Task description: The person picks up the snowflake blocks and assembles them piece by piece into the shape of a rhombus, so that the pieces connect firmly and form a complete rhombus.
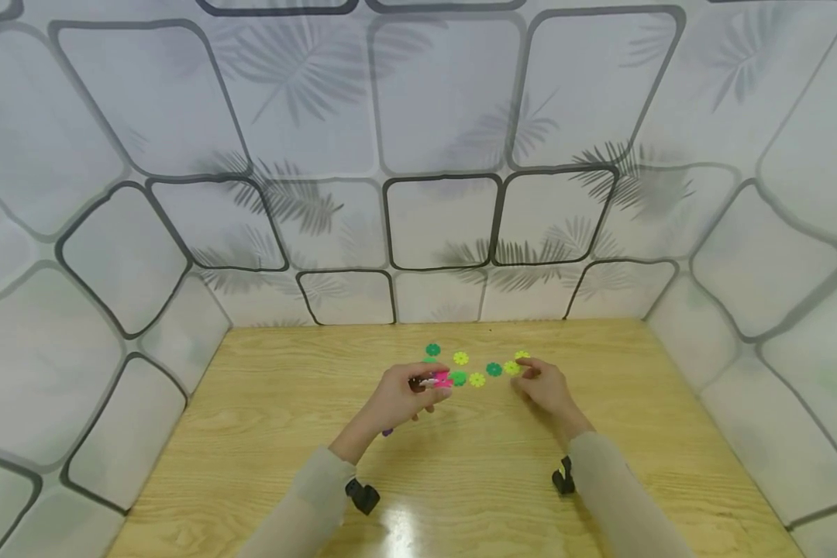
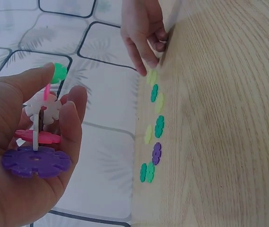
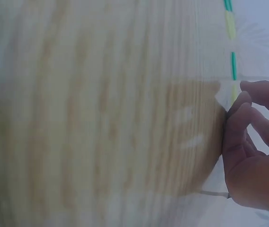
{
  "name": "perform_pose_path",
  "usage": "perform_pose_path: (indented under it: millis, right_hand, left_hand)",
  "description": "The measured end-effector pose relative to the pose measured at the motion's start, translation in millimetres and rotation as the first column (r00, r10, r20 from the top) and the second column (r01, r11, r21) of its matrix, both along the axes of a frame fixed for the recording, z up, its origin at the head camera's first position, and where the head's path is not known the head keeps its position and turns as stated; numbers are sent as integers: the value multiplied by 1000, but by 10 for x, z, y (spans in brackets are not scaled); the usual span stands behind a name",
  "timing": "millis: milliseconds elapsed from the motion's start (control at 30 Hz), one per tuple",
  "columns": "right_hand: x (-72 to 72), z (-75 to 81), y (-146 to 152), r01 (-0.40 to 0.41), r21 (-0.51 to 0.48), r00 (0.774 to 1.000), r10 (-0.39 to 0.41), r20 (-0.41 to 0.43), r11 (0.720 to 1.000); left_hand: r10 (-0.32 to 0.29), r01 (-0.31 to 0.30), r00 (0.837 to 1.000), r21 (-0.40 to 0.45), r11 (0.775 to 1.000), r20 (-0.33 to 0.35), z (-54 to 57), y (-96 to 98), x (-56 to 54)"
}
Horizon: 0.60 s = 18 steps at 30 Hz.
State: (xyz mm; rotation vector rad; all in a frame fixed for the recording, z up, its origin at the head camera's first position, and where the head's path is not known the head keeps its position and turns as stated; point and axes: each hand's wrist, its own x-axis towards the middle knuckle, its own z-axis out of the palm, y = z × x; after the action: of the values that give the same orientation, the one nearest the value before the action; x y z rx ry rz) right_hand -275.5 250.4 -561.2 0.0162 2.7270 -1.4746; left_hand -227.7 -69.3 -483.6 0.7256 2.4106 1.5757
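Note:
In the head view my left hand (image 1: 399,394) holds a small chain of interlocked, notched flower-shaped plastic discs. The left wrist view shows a purple disc (image 2: 36,163) at its near end, then pink (image 2: 49,137) and white (image 2: 48,109) ones. A green disc (image 2: 59,73) tops the chain by the thumb. My right hand (image 1: 547,387) is at the right end of a scattered line of loose discs. Its fingertips reach down to a yellow disc (image 1: 511,367), partly hidden in the right wrist view; thumb and forefinger tips look apart there.
Loose discs lie towards the table's back edge, among them a dark green disc (image 1: 494,370), a yellow disc (image 1: 460,358) and a purple disc (image 2: 156,153). The wooden table (image 1: 265,465) meets patterned walls (image 1: 439,225) at the back and both sides.

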Motion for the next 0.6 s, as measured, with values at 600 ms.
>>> perform_pose_path:
  millis: [600]
  right_hand:
    - [-157, -38, 58, -82, 94, 996, 79, 34, 992]
  left_hand:
    - [14, -14, 1000, 3, 1000, 18, -13, -1, -2]
